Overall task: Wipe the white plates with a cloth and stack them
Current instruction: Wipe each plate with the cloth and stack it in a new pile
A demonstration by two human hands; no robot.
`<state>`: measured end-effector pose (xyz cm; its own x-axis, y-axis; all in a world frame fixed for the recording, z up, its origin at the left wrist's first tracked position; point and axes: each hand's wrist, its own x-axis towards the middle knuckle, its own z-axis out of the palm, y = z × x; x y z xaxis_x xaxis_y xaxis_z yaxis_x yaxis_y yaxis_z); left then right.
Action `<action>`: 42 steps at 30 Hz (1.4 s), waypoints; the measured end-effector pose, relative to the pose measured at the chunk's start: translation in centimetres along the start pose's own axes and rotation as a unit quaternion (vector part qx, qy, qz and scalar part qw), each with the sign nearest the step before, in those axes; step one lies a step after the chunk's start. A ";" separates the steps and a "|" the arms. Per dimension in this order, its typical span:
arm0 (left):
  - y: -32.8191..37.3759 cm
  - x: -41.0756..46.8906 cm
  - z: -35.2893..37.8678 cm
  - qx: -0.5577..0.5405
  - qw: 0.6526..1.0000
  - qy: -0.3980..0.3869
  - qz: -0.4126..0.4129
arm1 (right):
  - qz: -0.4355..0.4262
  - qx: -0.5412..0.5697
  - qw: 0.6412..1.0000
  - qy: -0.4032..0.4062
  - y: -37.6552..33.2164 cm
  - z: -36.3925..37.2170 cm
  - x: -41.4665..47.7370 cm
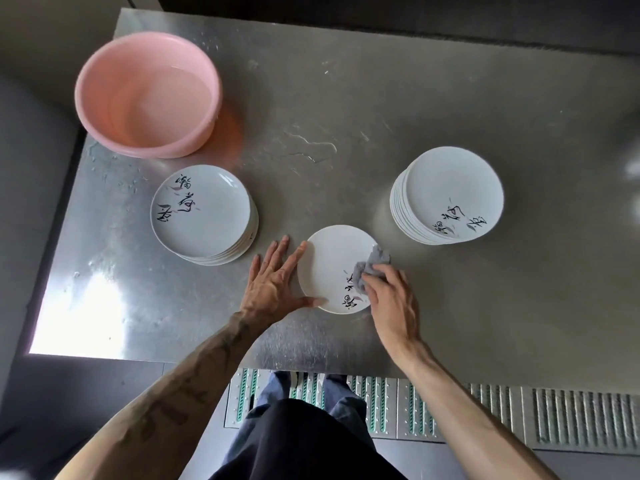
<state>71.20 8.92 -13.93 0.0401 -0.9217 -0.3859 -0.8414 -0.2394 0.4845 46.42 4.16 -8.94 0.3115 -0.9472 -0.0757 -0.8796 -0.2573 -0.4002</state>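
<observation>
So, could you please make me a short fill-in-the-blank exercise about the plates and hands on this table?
1. The right hand holds a grey ____ on the single plate.
2. The left hand lies flat against that plate's ____ edge.
3. The basin beyond the left stack is ____.
4. The taller stack stands on the person's ____ side.
Missing words: cloth; left; pink; right.
</observation>
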 end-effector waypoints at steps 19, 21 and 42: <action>5.1 0.6 -0.3 0.221 0.949 -0.015 0.223 | 0.116 0.256 0.958 0.061 -0.3 -1.7 -2.8; 5.9 0.1 -0.9 0.190 0.949 0.056 0.247 | 0.144 0.296 0.936 0.125 -0.5 -2.4 -2.7; 11.2 -4.1 -11.4 -0.603 0.792 -0.100 -0.012 | -0.185 0.191 0.961 0.072 -6.7 -9.0 3.8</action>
<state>67.74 6.61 2.00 -0.1395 -0.8744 -0.4648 0.2882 -0.4849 0.8257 50.27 0.60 1.68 0.5003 -0.8284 0.2519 -0.5142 -0.5183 -0.6833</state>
